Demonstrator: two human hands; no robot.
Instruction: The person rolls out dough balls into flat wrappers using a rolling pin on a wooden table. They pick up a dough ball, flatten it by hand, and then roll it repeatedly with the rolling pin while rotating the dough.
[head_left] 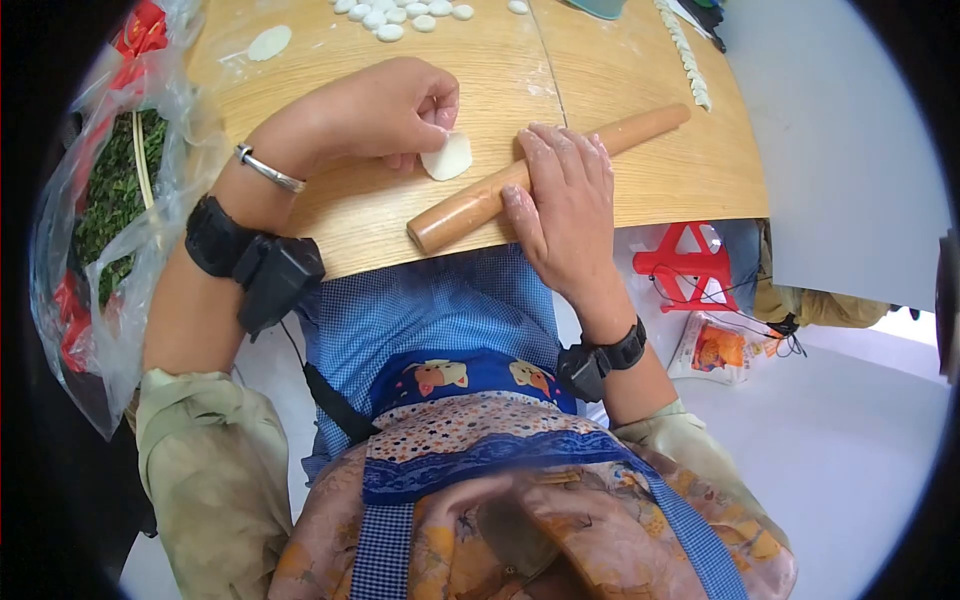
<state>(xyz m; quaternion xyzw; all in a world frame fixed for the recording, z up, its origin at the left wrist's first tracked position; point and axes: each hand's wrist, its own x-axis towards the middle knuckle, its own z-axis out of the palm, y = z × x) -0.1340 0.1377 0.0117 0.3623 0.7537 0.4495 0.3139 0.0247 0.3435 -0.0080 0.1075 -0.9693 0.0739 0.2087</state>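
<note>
Between the thumb and bent fingers of my left hand [405, 110] is the edge of a small, flat dough wrapper [450, 160], which lies at the table's near side. A wooden rolling pin [465, 212] slants across the table to the right of the wrapper. My right hand [567, 200] is over the pin's middle, fingers draped across it and thumb against its near side. Flour dusts the right fingers. The wrapper and the pin's near end are a little apart.
Several dough pieces [390, 32] sit at the table's far side, with a flat dough round [269, 43] to their left. A pleated dough strip [683, 55] lies far right. A plastic bag of greens [120, 200] stands left; a red stool [685, 265] is below right.
</note>
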